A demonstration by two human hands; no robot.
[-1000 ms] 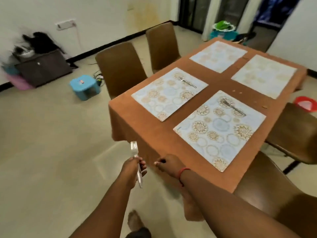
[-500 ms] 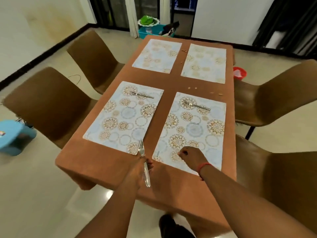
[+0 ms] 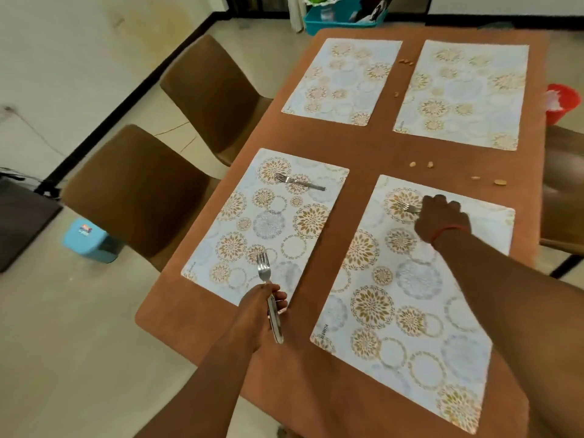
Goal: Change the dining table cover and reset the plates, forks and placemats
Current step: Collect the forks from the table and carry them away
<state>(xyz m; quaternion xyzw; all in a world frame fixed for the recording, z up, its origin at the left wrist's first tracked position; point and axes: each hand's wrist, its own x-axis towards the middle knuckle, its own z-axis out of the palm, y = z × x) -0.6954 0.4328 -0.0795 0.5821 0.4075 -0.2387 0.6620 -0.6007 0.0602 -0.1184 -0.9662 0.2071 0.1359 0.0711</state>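
Note:
An orange-brown cover drapes the dining table, with several floral placemats on it. My left hand grips a steel fork upright over the near corner of the near left placemat. A second fork lies at that mat's far end. My right hand reaches across the near right placemat and its fingers curl over the handle of a third fork, whose tines show to the left of the hand. The two far placemats carry nothing.
Two brown chairs stand along the table's left side, another on the right. Several small crumbs dot the cover. A blue stool is on the floor at left, a red bucket at right, a teal basket beyond.
The view has closed in on the table. My right hand has moved from the near edge of the right placemat up to the fork at its far end. My left hand keeps its fork.

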